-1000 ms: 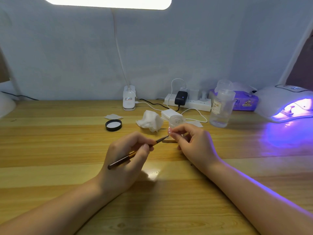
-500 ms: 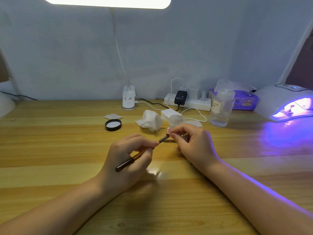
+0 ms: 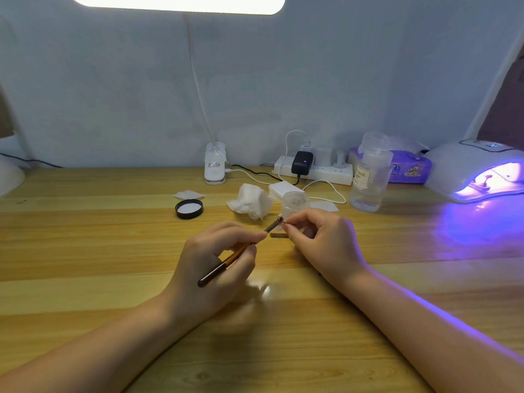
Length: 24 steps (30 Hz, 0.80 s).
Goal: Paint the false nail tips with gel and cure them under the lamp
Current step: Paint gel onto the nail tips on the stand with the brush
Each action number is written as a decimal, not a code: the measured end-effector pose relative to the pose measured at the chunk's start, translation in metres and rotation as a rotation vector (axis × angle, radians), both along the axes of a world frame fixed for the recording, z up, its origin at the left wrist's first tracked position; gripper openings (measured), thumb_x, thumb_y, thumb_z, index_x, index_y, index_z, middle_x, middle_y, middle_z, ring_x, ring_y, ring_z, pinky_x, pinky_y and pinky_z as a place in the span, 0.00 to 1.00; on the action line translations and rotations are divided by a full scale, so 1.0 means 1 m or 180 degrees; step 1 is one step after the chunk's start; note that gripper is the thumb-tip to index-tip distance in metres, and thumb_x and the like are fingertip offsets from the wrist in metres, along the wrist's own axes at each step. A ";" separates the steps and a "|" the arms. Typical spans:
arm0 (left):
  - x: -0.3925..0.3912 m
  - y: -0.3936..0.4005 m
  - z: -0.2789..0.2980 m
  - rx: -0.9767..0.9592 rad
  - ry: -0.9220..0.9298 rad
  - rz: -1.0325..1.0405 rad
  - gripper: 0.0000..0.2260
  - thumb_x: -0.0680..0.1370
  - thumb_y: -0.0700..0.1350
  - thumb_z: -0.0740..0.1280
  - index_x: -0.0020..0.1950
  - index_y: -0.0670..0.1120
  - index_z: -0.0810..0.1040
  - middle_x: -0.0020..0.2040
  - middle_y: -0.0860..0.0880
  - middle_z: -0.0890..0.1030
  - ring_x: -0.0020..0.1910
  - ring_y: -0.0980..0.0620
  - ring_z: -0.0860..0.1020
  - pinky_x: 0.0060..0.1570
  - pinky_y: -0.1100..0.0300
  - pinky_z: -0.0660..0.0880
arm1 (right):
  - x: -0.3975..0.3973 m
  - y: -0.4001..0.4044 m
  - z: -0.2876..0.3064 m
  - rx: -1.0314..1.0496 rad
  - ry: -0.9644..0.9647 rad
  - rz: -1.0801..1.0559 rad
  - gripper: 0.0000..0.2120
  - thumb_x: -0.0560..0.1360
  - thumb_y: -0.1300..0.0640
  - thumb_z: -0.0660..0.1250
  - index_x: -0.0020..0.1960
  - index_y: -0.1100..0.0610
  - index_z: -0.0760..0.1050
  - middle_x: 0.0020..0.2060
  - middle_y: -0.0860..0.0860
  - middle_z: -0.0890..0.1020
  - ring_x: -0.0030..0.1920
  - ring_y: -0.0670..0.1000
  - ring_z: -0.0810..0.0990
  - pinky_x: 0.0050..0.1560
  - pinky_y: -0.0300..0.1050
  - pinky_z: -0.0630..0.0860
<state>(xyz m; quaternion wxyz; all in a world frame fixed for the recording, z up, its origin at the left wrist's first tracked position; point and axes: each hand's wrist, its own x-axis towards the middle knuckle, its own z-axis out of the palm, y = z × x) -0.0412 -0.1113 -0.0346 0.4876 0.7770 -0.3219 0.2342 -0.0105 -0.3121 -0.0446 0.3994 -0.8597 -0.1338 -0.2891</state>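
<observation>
the left hand (image 3: 215,259) has its grip closed pen-fashion round a slim brown-and-gold gel brush (image 3: 238,255), whose dark tip meets a tiny pinkish false nail tip (image 3: 281,220). the right hand (image 3: 320,239) pinches that tip between thumb and forefinger, just in front of a small clear plastic jar (image 3: 295,201). to do this step well, strokes probably want to be short and light, with both hands braced near the smooth, glossy wooden bench (image 3: 85,251) so the gel stays thin and off the fingers. behind lie a crumpled white tissue (image 3: 249,201), soft and creased, and a round black lid (image 3: 189,208). a clear pump bottle (image 3: 368,177) stands farther right, and the domed white curing lamp (image 3: 467,168) glows violet at the far right, something small inside it.
</observation>
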 end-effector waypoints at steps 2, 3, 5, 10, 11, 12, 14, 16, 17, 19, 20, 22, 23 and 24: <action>0.000 0.000 0.000 -0.0012 0.0072 -0.0003 0.13 0.72 0.46 0.64 0.47 0.43 0.85 0.42 0.49 0.83 0.42 0.52 0.81 0.42 0.58 0.77 | 0.000 0.000 0.000 0.0051 0.0011 -0.0006 0.04 0.71 0.60 0.74 0.44 0.52 0.83 0.27 0.38 0.76 0.31 0.40 0.77 0.33 0.31 0.72; -0.001 0.000 0.000 -0.0025 0.0097 0.0006 0.13 0.72 0.47 0.63 0.46 0.43 0.85 0.41 0.49 0.83 0.41 0.51 0.81 0.41 0.57 0.76 | 0.000 -0.001 0.000 0.0091 0.0025 -0.0017 0.03 0.71 0.59 0.74 0.44 0.52 0.83 0.26 0.38 0.76 0.30 0.41 0.77 0.33 0.32 0.72; -0.001 0.000 -0.001 -0.0068 0.0110 0.0055 0.13 0.72 0.47 0.63 0.46 0.43 0.85 0.41 0.50 0.83 0.41 0.51 0.81 0.41 0.58 0.76 | 0.000 -0.001 0.000 0.0168 0.0070 -0.0035 0.03 0.72 0.58 0.74 0.43 0.51 0.83 0.26 0.40 0.77 0.29 0.43 0.78 0.33 0.34 0.74; 0.002 0.000 -0.005 -0.0347 0.0257 0.0071 0.10 0.76 0.46 0.67 0.54 0.44 0.83 0.46 0.50 0.85 0.48 0.50 0.83 0.48 0.51 0.80 | 0.001 0.000 0.000 0.0180 0.0090 0.0065 0.02 0.72 0.59 0.74 0.43 0.52 0.82 0.25 0.40 0.76 0.29 0.46 0.80 0.33 0.37 0.75; 0.003 0.000 -0.005 -0.0404 0.0339 0.0057 0.09 0.76 0.44 0.68 0.54 0.45 0.83 0.47 0.50 0.85 0.49 0.50 0.83 0.49 0.51 0.80 | 0.001 0.000 0.000 0.0196 0.0096 0.0101 0.02 0.72 0.58 0.73 0.44 0.53 0.82 0.26 0.41 0.77 0.29 0.46 0.80 0.33 0.39 0.76; 0.003 0.000 -0.006 -0.0452 0.0421 0.0040 0.09 0.76 0.44 0.67 0.55 0.47 0.83 0.47 0.51 0.85 0.49 0.51 0.83 0.50 0.52 0.80 | 0.001 0.000 0.000 0.0211 0.0097 0.0140 0.02 0.73 0.58 0.73 0.44 0.53 0.82 0.26 0.42 0.78 0.29 0.46 0.80 0.33 0.41 0.77; 0.004 -0.001 -0.006 -0.0508 0.0553 -0.0013 0.09 0.76 0.46 0.67 0.55 0.49 0.82 0.47 0.52 0.85 0.50 0.53 0.83 0.50 0.55 0.80 | 0.000 0.000 0.000 0.0236 0.0102 0.0220 0.02 0.73 0.58 0.73 0.45 0.52 0.82 0.27 0.43 0.79 0.29 0.46 0.81 0.33 0.41 0.77; 0.003 0.000 -0.006 -0.0567 0.0674 -0.0089 0.09 0.76 0.47 0.68 0.54 0.49 0.83 0.47 0.51 0.85 0.50 0.53 0.83 0.50 0.55 0.79 | 0.000 0.000 -0.001 0.0273 0.0125 0.0269 0.03 0.73 0.58 0.72 0.44 0.51 0.81 0.25 0.41 0.78 0.28 0.45 0.81 0.32 0.39 0.77; 0.003 0.000 -0.006 -0.0601 0.0726 -0.0139 0.10 0.75 0.49 0.67 0.54 0.49 0.83 0.47 0.51 0.85 0.49 0.52 0.83 0.50 0.55 0.79 | 0.000 0.000 -0.001 0.0287 0.0142 0.0279 0.03 0.73 0.58 0.72 0.44 0.50 0.81 0.25 0.40 0.78 0.28 0.45 0.81 0.32 0.37 0.76; 0.002 0.002 -0.005 -0.0670 0.0809 -0.0249 0.12 0.74 0.51 0.66 0.52 0.48 0.83 0.46 0.48 0.85 0.47 0.52 0.83 0.49 0.56 0.79 | 0.000 0.000 -0.001 0.0292 0.0176 0.0294 0.04 0.74 0.58 0.72 0.43 0.49 0.80 0.24 0.37 0.77 0.28 0.45 0.81 0.31 0.34 0.74; 0.001 0.002 -0.004 -0.0707 0.0838 -0.0299 0.12 0.73 0.51 0.65 0.51 0.47 0.83 0.45 0.47 0.85 0.47 0.51 0.83 0.48 0.57 0.79 | 0.000 0.000 -0.001 0.0299 0.0189 0.0304 0.04 0.74 0.58 0.71 0.43 0.49 0.79 0.23 0.38 0.77 0.28 0.45 0.81 0.32 0.34 0.74; 0.000 0.003 -0.004 -0.0791 0.0887 -0.0386 0.12 0.73 0.50 0.65 0.49 0.46 0.84 0.44 0.46 0.85 0.45 0.51 0.83 0.46 0.59 0.79 | 0.000 -0.001 -0.001 0.0344 0.0211 0.0323 0.04 0.74 0.58 0.71 0.44 0.49 0.80 0.22 0.42 0.77 0.28 0.46 0.81 0.32 0.37 0.76; 0.000 0.003 -0.004 -0.0822 0.0898 -0.0419 0.11 0.73 0.50 0.65 0.48 0.46 0.83 0.44 0.45 0.85 0.45 0.51 0.83 0.45 0.60 0.78 | 0.000 -0.001 -0.001 0.0370 0.0225 0.0331 0.03 0.74 0.57 0.71 0.44 0.49 0.80 0.23 0.44 0.78 0.28 0.46 0.81 0.32 0.38 0.77; 0.000 0.003 -0.004 -0.0847 0.0899 -0.0446 0.11 0.73 0.49 0.65 0.48 0.46 0.83 0.44 0.45 0.85 0.44 0.52 0.83 0.45 0.61 0.78 | -0.001 -0.001 0.000 0.0390 0.0249 0.0343 0.03 0.74 0.57 0.71 0.44 0.50 0.80 0.24 0.45 0.79 0.28 0.46 0.82 0.33 0.40 0.78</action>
